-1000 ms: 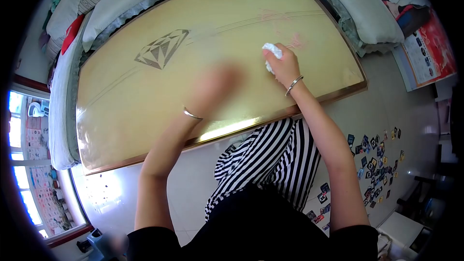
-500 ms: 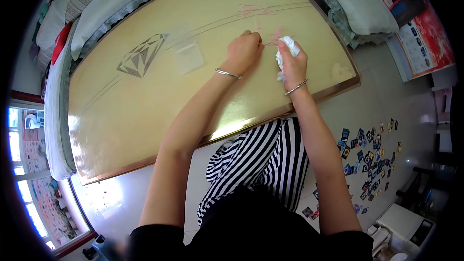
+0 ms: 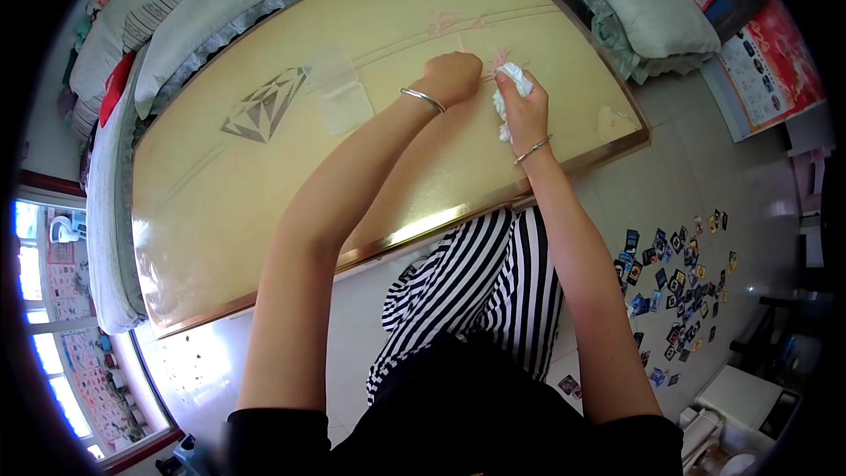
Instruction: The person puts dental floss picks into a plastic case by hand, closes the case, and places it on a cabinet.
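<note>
My right hand (image 3: pixel 529 115) grips a crumpled white tissue (image 3: pixel 508 92) low over the yellow tabletop (image 3: pixel 291 185). Beside it on the left, my left hand (image 3: pixel 451 77) is closed near thin pink strips (image 3: pixel 500 58); what its fingers hold, if anything, is hidden. More pink strips (image 3: pixel 454 24) lie farther back on the table. To the left of my hands is a clear flat plastic piece (image 3: pixel 345 106), with a printed diamond pattern (image 3: pixel 267 106) beyond it. Each wrist wears a silver bangle.
Pale cushioned seating (image 3: pixel 220 13) runs along the table's back and left side. Many small cards (image 3: pixel 679 291) are scattered over the floor at right. A red and white printed box (image 3: pixel 767 75) stands at the upper right, and a white container (image 3: pixel 740 401) at the lower right.
My left hand has moved from mid-table rightward and back to the pink strips, closing beside my right hand. The tissue remains in my right hand. The view has shifted slightly.
</note>
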Demonstrator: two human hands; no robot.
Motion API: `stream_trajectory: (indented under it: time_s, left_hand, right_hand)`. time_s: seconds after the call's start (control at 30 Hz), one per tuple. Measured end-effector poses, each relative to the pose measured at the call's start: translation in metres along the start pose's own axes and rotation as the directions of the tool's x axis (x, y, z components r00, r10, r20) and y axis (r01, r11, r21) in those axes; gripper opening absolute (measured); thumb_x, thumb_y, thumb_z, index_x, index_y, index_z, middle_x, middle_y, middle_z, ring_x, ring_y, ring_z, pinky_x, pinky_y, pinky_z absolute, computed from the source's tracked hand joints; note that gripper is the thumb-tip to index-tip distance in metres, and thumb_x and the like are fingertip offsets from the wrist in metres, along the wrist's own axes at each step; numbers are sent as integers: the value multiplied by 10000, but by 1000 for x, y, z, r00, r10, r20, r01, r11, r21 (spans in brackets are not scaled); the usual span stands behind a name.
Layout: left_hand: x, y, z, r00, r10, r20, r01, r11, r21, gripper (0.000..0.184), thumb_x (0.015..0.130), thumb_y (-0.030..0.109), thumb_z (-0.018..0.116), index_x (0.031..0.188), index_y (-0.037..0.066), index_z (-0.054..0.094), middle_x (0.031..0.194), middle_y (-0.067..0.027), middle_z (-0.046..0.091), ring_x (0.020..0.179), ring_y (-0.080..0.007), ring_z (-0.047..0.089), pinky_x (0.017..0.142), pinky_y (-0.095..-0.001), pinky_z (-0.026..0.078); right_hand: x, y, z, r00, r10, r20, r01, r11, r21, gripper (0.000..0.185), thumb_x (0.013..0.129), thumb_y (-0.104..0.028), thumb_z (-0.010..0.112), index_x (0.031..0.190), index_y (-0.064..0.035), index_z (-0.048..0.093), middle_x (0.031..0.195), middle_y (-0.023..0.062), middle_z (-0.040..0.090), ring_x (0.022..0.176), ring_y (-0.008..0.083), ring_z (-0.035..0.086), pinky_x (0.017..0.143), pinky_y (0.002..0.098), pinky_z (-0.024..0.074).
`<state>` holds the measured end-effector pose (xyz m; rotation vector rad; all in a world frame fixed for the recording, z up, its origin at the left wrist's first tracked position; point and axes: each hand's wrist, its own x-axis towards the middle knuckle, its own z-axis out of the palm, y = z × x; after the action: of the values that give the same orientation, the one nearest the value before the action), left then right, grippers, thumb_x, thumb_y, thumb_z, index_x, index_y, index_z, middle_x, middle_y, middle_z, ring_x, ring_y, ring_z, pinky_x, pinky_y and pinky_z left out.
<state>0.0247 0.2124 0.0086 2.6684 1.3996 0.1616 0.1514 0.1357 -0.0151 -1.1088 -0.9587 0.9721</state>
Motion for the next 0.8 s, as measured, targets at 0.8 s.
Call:
stream_trajectory:
  time_s: [0.8]
  left_hand:
    - [-116, 13, -27, 947, -241, 213, 212, -29, -977, 60, 864, 86, 554, 887, 31, 545, 820, -58, 609, 707, -106, 610, 645, -221, 513]
  right_hand:
    - [-25, -24, 15, 973, -15, 230, 0, 998, 64, 319, 923, -360, 511, 793, -72, 552, 643, -42, 483, 544, 43, 415, 470, 214, 335]
